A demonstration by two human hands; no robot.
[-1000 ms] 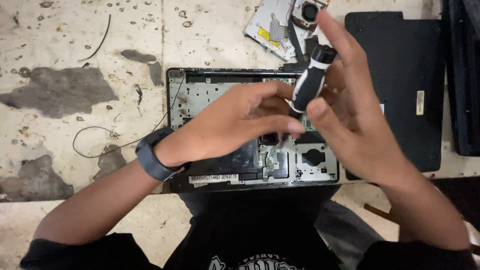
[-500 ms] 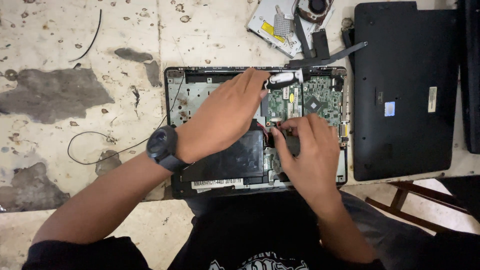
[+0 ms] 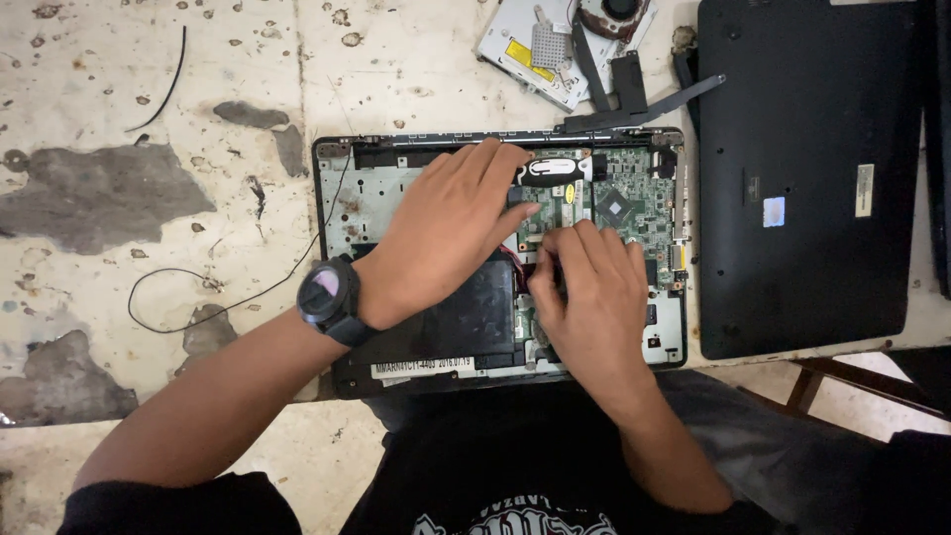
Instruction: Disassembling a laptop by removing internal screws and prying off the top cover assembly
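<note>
An opened laptop base (image 3: 337, 198) lies on a worn, stained table, its green circuit board (image 3: 634, 203) and black battery (image 3: 475, 322) exposed. My left hand (image 3: 446, 233), with a dark watch (image 3: 325, 295) on the wrist, rests flat on the inside of the base, fingertips reaching the board. My right hand (image 3: 589, 297) is bent over the middle of the board beside a red wire, fingertips pressed down; what lies under them is hidden. A screwdriver (image 3: 551, 172) with a black and white handle lies on the base's far edge, touched by neither hand.
A black laptop cover (image 3: 807, 178) lies to the right of the base. A silver drive (image 3: 535, 50), a fan (image 3: 609, 12) and black strips sit at the far edge. A thin black wire (image 3: 168, 297) loops on the left. A wooden frame (image 3: 842, 381) shows below the table's right edge.
My right hand held the screwdriver up a second ago; the tool now lies on the base's far edge, and that hand has dropped onto the board. My left hand stayed on the base.
</note>
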